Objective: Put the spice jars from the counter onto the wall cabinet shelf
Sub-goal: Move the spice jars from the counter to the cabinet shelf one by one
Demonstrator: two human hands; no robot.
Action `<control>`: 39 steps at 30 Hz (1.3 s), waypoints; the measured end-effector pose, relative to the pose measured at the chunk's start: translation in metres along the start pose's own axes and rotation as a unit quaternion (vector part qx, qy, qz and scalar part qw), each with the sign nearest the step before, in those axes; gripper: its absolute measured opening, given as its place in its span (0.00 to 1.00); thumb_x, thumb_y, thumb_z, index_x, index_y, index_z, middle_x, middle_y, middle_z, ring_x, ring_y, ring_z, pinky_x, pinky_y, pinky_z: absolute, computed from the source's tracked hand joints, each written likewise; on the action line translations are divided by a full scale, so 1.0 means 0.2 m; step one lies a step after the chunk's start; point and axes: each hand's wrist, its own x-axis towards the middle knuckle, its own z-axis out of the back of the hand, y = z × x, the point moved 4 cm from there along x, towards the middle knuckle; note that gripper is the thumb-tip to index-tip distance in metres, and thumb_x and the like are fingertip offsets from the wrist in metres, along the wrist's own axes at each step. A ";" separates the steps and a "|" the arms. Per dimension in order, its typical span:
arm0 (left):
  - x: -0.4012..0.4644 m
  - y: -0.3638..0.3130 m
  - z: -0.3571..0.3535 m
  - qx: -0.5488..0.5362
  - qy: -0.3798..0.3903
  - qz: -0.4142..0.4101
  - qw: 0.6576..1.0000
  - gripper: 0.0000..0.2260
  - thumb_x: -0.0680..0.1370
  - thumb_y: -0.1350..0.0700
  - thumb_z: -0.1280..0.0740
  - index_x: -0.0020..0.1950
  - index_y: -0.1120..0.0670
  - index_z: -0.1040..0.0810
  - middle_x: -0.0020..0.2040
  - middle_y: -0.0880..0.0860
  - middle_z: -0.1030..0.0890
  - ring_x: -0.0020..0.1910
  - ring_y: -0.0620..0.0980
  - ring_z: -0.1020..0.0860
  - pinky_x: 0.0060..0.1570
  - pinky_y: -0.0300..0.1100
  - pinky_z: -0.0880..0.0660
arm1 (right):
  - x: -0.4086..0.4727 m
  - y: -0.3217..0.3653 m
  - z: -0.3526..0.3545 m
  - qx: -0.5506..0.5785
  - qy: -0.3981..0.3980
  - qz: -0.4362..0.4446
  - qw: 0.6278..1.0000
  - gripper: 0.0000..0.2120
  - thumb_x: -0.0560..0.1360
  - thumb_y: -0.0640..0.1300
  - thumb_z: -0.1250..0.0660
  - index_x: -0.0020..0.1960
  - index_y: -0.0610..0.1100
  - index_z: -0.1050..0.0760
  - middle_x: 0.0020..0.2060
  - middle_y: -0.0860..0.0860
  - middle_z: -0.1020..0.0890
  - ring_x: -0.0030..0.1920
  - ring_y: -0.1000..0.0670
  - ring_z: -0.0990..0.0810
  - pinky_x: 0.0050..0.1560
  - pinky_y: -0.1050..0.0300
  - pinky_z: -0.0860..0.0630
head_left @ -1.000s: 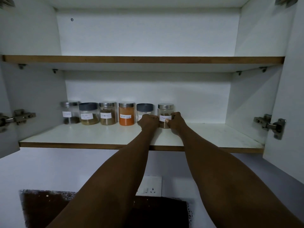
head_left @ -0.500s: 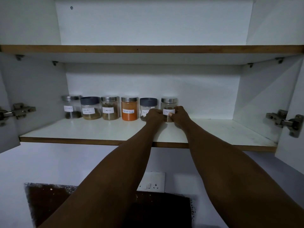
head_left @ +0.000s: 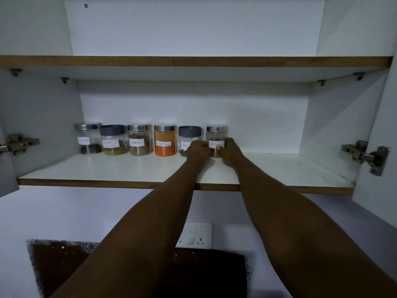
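Both hands grip the cinnamon jar (head_left: 216, 140). Black pepper jar (head_left: 188, 138) sits tight against the grip's left, blocking that side. Right of the grip the lower shelf (head_left: 290, 168) is bare; upper shelf (head_left: 193, 61) well above.

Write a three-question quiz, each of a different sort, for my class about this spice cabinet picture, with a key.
1. True or false: the Cinnamon jar stands rightmost in the row on the lower shelf.
2. How many jars stand on that shelf?
3. Which jar holds orange powder? A) Cloves jar B) Red Chilli Powder jar C) Coriander Powder jar

Key: 1 true, with the left hand and right hand holding it. 2 six. 3 B.
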 end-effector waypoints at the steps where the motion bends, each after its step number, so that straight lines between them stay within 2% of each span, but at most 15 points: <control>1: 0.00 0.00 0.00 0.001 -0.002 -0.001 1.000 0.14 0.83 0.61 0.35 0.66 0.62 0.18 0.64 0.60 0.16 0.65 0.58 0.19 0.68 0.49 0.25 | 0.00 0.00 0.00 -0.001 0.002 -0.002 1.000 0.22 0.82 0.40 0.35 0.73 0.34 0.32 0.69 0.39 0.23 0.69 0.39 0.24 0.71 0.45 0.27; 5: 0.01 0.01 0.00 -0.017 -0.014 0.006 1.000 0.13 0.82 0.63 0.36 0.64 0.63 0.17 0.62 0.61 0.15 0.63 0.58 0.17 0.69 0.51 0.24 | 0.01 -0.01 0.00 0.011 0.013 -0.030 0.999 0.21 0.78 0.35 0.37 0.70 0.34 0.28 0.66 0.37 0.21 0.67 0.38 0.22 0.68 0.47 0.25; 8: 0.01 0.02 0.00 -0.003 -0.027 0.004 1.000 0.13 0.82 0.63 0.35 0.63 0.63 0.17 0.61 0.61 0.15 0.62 0.58 0.17 0.62 0.44 0.26 | 0.01 -0.01 0.01 0.009 -0.004 -0.044 0.999 0.20 0.77 0.34 0.39 0.68 0.33 0.27 0.65 0.37 0.21 0.66 0.38 0.22 0.60 0.51 0.25; 11: 0.00 0.02 0.00 0.009 -0.029 -0.003 1.000 0.12 0.82 0.61 0.34 0.62 0.63 0.16 0.60 0.61 0.14 0.62 0.58 0.17 0.56 0.41 0.28 | 0.01 -0.02 0.01 0.005 -0.023 -0.050 0.998 0.20 0.79 0.35 0.39 0.69 0.32 0.30 0.66 0.37 0.23 0.67 0.38 0.23 0.64 0.47 0.26; 15: -0.01 0.01 0.01 0.029 -0.037 0.002 0.999 0.12 0.81 0.61 0.33 0.60 0.64 0.16 0.59 0.61 0.14 0.61 0.58 0.17 0.55 0.40 0.29 | 0.02 -0.03 0.02 -0.012 -0.033 -0.061 0.998 0.19 0.80 0.37 0.38 0.69 0.32 0.30 0.66 0.37 0.23 0.67 0.38 0.23 0.57 0.53 0.27; 18: -0.04 -0.03 0.02 0.052 -0.033 0.006 0.998 0.12 0.81 0.58 0.32 0.59 0.65 0.17 0.58 0.61 0.14 0.60 0.58 0.17 0.59 0.43 0.25 | -0.01 -0.01 0.04 0.002 -0.047 -0.070 0.996 0.21 0.79 0.39 0.36 0.70 0.31 0.31 0.67 0.36 0.24 0.67 0.38 0.23 0.54 0.57 0.29; 20: -0.09 -0.05 0.04 0.074 -0.034 0.013 0.997 0.14 0.81 0.55 0.31 0.60 0.64 0.18 0.58 0.60 0.15 0.60 0.57 0.17 0.62 0.45 0.24 | -0.06 0.01 0.06 0.003 -0.043 -0.080 0.996 0.27 0.79 0.42 0.34 0.74 0.29 0.34 0.71 0.35 0.26 0.70 0.38 0.24 0.59 0.57 0.27; 23: -0.22 -0.10 0.08 0.087 -0.050 0.016 0.995 0.15 0.81 0.54 0.33 0.61 0.64 0.20 0.58 0.60 0.16 0.60 0.57 0.17 0.59 0.45 0.23 | -0.15 0.03 0.07 -0.028 -0.001 -0.103 0.994 0.39 0.78 0.49 0.30 0.80 0.32 0.43 0.76 0.35 0.32 0.74 0.36 0.29 0.74 0.45 0.29; 26: -0.37 -0.13 0.13 0.101 -0.039 -0.006 0.994 0.13 0.81 0.57 0.34 0.59 0.65 0.19 0.57 0.61 0.16 0.58 0.57 0.17 0.55 0.42 0.23 | -0.24 0.04 0.08 -0.089 -0.001 -0.124 0.988 0.39 0.80 0.49 0.35 0.82 0.34 0.50 0.78 0.35 0.37 0.77 0.34 0.34 0.77 0.40 0.35; 28: -0.50 -0.16 0.15 0.132 -0.016 -0.060 0.989 0.12 0.78 0.61 0.33 0.59 0.65 0.17 0.56 0.61 0.15 0.57 0.58 0.16 0.54 0.41 0.23 | -0.34 0.04 0.08 -0.141 0.000 -0.146 0.979 0.41 0.81 0.46 0.39 0.82 0.32 0.58 0.79 0.34 0.40 0.79 0.35 0.37 0.80 0.43 0.40; 30: -0.65 -0.17 0.15 0.172 0.000 -0.139 0.975 0.17 0.77 0.62 0.32 0.65 0.61 0.17 0.61 0.59 0.15 0.61 0.56 0.17 0.62 0.44 0.21 | -0.46 0.07 0.07 -0.162 -0.005 -0.144 0.976 0.45 0.80 0.45 0.37 0.81 0.30 0.64 0.79 0.34 0.38 0.79 0.37 0.36 0.79 0.45 0.37; 32: -0.81 -0.16 0.15 0.152 -0.013 -0.218 0.964 0.19 0.78 0.64 0.34 0.68 0.58 0.18 0.62 0.58 0.15 0.61 0.55 0.16 0.66 0.48 0.21 | -0.62 0.12 0.07 -0.186 -0.035 -0.098 0.977 0.44 0.78 0.43 0.34 0.81 0.29 0.58 0.76 0.34 0.33 0.76 0.37 0.32 0.74 0.46 0.31; 35: -1.03 -0.10 0.16 0.015 -0.062 -0.300 0.952 0.18 0.77 0.67 0.36 0.67 0.63 0.19 0.62 0.60 0.15 0.62 0.56 0.17 0.66 0.51 0.22 | -0.89 0.15 0.04 -0.111 -0.159 0.070 0.979 0.31 0.77 0.37 0.37 0.79 0.36 0.40 0.67 0.39 0.24 0.69 0.42 0.24 0.66 0.52 0.25; 37: -1.14 0.03 0.11 -0.039 -0.079 -0.310 0.947 0.19 0.79 0.63 0.36 0.69 0.64 0.21 0.66 0.60 0.17 0.69 0.54 0.21 0.70 0.53 0.24 | -1.10 0.09 -0.03 -0.004 -0.239 0.178 0.955 0.27 0.78 0.33 0.42 0.77 0.39 0.34 0.68 0.44 0.24 0.68 0.49 0.24 0.68 0.61 0.27; 39: -1.26 0.20 0.03 -0.047 -0.053 -0.292 0.954 0.21 0.80 0.60 0.39 0.72 0.63 0.23 0.72 0.59 0.21 0.75 0.53 0.26 0.75 0.54 0.28 | -1.26 -0.04 -0.13 0.043 -0.274 0.222 0.935 0.28 0.76 0.28 0.45 0.76 0.37 0.32 0.70 0.47 0.25 0.69 0.52 0.25 0.70 0.62 0.28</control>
